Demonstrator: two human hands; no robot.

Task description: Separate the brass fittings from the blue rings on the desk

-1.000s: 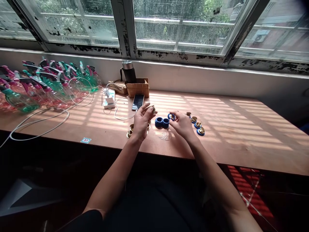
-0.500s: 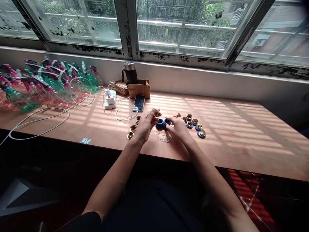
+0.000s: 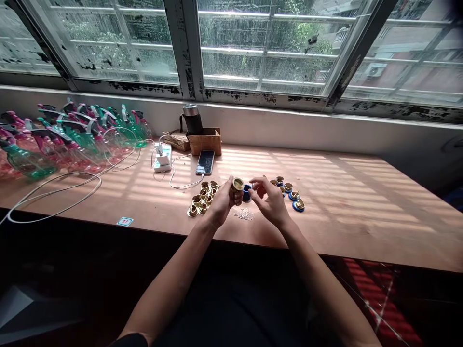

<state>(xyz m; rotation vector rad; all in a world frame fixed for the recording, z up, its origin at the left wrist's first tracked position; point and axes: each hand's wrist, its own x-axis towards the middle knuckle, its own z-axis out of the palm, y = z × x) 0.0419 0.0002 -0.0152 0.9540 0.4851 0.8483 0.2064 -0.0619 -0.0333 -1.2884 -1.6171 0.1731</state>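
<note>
My left hand (image 3: 223, 202) is closed round a small brass cup-shaped fitting (image 3: 238, 183), held up just above the wooden table (image 3: 361, 207). My right hand (image 3: 269, 197) hovers beside it with fingers curled and apart; I see nothing in it. A blue ring (image 3: 247, 192) lies on the table between the hands. A cluster of loose brass fittings (image 3: 201, 199) sits left of my left hand. Several brass fittings seated in blue rings (image 3: 293, 198) lie right of my right hand. Thin wire rings (image 3: 244, 214) lie in front of the hands.
A phone (image 3: 205, 162) on a white cable, a charger block (image 3: 162, 157), a cardboard box (image 3: 206, 140) and a dark flask (image 3: 192, 119) stand behind. Pink and green spray bottles (image 3: 68, 135) crowd the far left. A white cable (image 3: 54, 190) loops over the table.
My left hand has lifted the brass fitting off the blue rings and turned its mouth toward me. My right hand has let go of the blue ring and risen, fingers opening.
</note>
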